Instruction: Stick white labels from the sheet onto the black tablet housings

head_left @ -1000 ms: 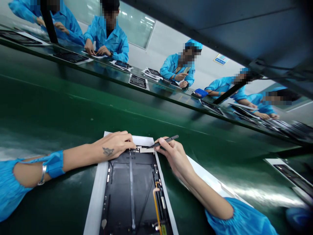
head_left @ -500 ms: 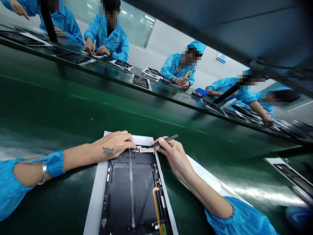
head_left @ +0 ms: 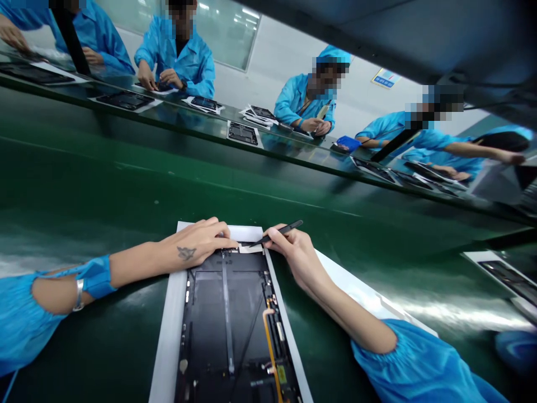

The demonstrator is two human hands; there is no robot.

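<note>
An opened tablet (head_left: 210, 330), dark with a flat cable down its middle and an orange flex cable at its right, lies before me on a white sheet (head_left: 163, 341). My left hand (head_left: 203, 242) lies over its upper left corner, fingers curled on the top edge and thumb against the left end of a white strip (head_left: 252, 249). Their exact grip is partly hidden. Pinched in my right hand (head_left: 293, 249) are black tweezers (head_left: 282, 230), tips slanting left onto that strip.
Beyond the green bench (head_left: 126, 179), several co-workers in blue sit along a raised shelf bearing tablet parts (head_left: 243, 134). A dark overhead panel (head_left: 377, 33) covers the upper right. Another part on white backing (head_left: 507, 280) lies at right; a white sheet (head_left: 352, 280) passes beneath my right forearm.
My left thumb has slid slightly right along the tablet's top edge to the strip. The tweezers stay at the strip. At far right, a co-worker's arm has swung outward.
</note>
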